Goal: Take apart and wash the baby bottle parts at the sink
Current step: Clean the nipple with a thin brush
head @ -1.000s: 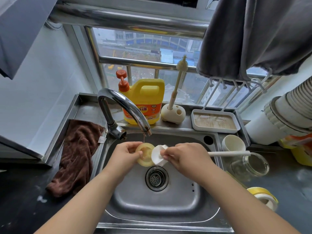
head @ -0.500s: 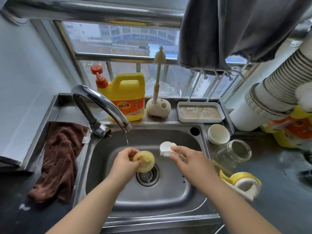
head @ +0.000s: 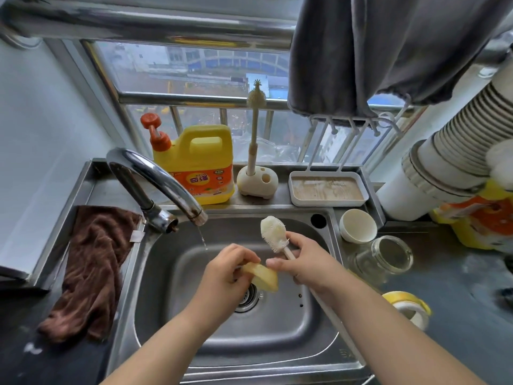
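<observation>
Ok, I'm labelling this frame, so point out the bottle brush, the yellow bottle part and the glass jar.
bottle brush (head: 273,230), head view, on its white bristle head.
yellow bottle part (head: 263,276), head view, on its outer wall.
glass jar (head: 384,258), head view, on its clear side.

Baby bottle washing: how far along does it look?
Taken apart already: the glass bottle body and white cap sit on the counter. In hand: the left hand holds the yellow ring while the right hand grips the brush. Whether the counter parts are washed isn't clear.
</observation>
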`<state>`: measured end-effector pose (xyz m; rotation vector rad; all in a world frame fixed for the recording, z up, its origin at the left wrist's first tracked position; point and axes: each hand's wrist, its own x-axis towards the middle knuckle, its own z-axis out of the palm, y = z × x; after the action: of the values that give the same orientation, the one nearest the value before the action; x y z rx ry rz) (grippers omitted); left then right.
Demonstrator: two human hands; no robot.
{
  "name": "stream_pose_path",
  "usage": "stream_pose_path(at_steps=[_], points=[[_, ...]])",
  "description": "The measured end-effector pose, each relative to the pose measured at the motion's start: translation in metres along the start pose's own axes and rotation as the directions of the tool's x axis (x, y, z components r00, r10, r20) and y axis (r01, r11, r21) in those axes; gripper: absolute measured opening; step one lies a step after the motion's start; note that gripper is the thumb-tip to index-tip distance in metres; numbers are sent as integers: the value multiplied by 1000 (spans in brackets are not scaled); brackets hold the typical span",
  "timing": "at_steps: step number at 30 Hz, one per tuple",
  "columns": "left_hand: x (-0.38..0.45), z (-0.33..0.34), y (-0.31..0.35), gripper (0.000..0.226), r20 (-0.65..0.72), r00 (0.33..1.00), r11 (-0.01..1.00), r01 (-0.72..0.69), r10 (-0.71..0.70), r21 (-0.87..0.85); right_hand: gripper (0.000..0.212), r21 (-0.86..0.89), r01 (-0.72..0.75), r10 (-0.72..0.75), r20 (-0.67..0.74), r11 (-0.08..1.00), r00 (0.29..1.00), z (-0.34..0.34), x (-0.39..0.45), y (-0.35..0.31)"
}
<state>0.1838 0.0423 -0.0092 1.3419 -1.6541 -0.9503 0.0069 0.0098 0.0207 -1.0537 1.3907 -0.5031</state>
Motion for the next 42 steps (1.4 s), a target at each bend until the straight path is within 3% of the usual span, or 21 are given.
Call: stream_pose_path(at_steps=[5, 9, 11, 13, 15, 17, 19, 22, 31, 39, 42], points=[[0, -2, 1, 33, -14, 986, 981, 165, -167, -105, 52, 99, 33, -53, 206, 995, 977, 1, 2, 0], [0, -2, -4, 32, 47, 972, 962, 235, -230, -138, 55, -20, 139, -136, 103, 990, 985, 2, 1, -4], [3, -2, -4, 29, 122, 938, 916, 345, -325, -205, 54, -157, 195, -194, 23, 968, 981, 0, 1, -7], [7, 0, 0, 30, 244, 855, 792, 517, -459, -324, 58, -287, 228, -248, -33, 930, 968, -2, 2, -8], [14, 2, 9, 27, 353, 759, 597, 649, -547, -470, 62, -360, 249, -288, -58, 899, 956, -5, 2, -9], [22, 6, 16, 25, 407, 698, 424, 696, -589, -579, 67, -380, 279, -323, -56, 882, 945, -7, -1, -8], [29, 12, 20, 26, 403, 661, 354, 710, -633, -609, 71, -386, 297, -345, -60, 873, 937, -10, -4, -6], [36, 23, 22, 26, 384, 650, 351, 713, -655, -608, 70, -394, 269, -326, -85, 879, 941, -16, -7, -4], [70, 60, 30, 21, 322, 743, 443, 628, -587, -640, 70, -500, 154, -299, -224, 852, 928, -49, 14, -6], [168, 104, 11, 32, 295, 666, 361, 662, -685, -657, 63, -507, 117, -289, -275, 854, 917, -87, 90, -42], [192, 115, -1, 34, 261, 673, 389, 652, -692, -651, 60, -522, 83, -261, -278, 849, 925, -97, 113, -40]])
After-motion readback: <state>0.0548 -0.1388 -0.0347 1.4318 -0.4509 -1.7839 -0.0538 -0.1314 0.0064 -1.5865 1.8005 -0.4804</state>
